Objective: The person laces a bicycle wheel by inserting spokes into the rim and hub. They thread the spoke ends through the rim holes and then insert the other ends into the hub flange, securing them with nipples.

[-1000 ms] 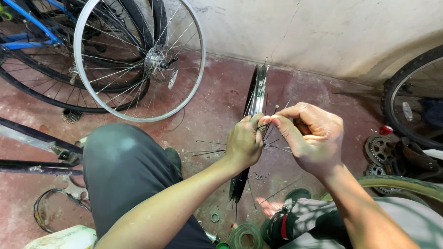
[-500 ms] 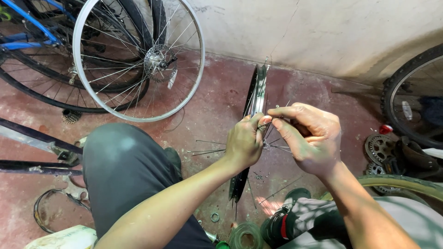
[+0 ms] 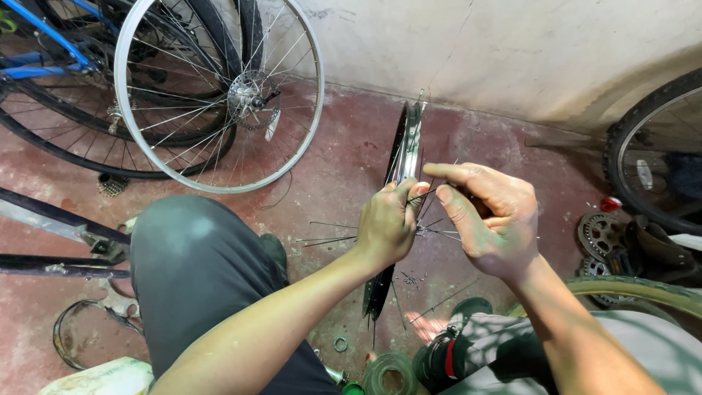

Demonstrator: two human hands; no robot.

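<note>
Wheel rim [image 3: 404, 157] stands upright on red floor [image 3: 344, 146] between the knees, edge-on, long axis running away toward the wall. Left hand [image 3: 386, 223] grips the rim; right hand [image 3: 491, 216] pinches a thin spoke [image 3: 423, 196].

No packages, signs or screens show anywhere on the workshop floor, and no label can be made out on any of the wheels or parts

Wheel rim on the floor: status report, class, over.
Left hand grips upright wheel rim. Right hand pinches thin spoke at rim. Loose spokes on floor underneath.
</note>
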